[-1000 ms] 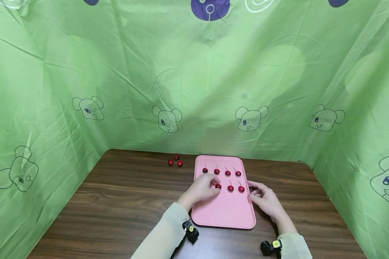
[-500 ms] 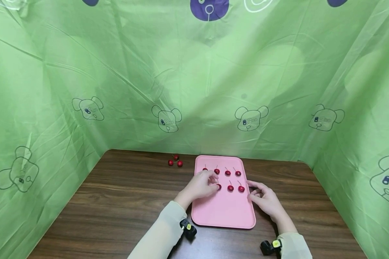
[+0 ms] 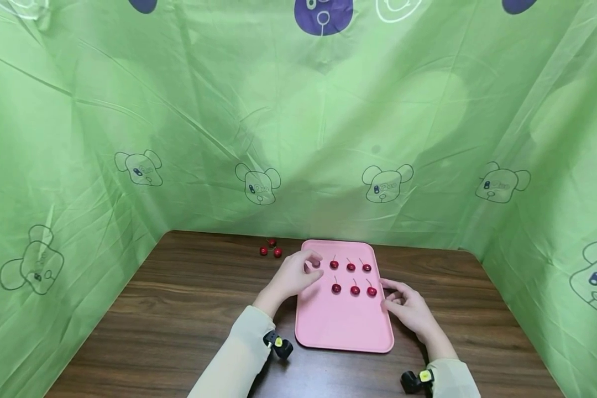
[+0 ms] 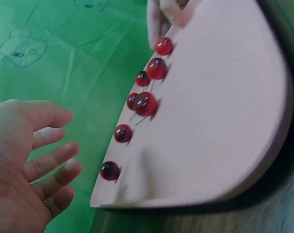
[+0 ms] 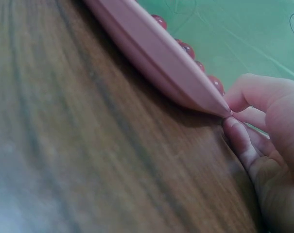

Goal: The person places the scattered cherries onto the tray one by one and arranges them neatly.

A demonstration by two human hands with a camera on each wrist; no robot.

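Over the table (image 3: 179, 309), the loosened left hand (image 3: 292, 273) has released a cherry (image 3: 336, 288); the relaxed right hand (image 3: 409, 307) touches the tray (image 3: 343, 327).

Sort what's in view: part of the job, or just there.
Part of the job:
pink tray
seven cherries on it
three loose cherries, probably
left hand, right hand

Just there:
wooden table
green animal-print cloth
black wrist cameras

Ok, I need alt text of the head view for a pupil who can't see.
A person's bare left hand hovers partly over a pink rectangular tray bearing seven red cherries; the right hand touches the tray's right edge. Three more cherries lie on the dark brown wooden table before a green cloth.
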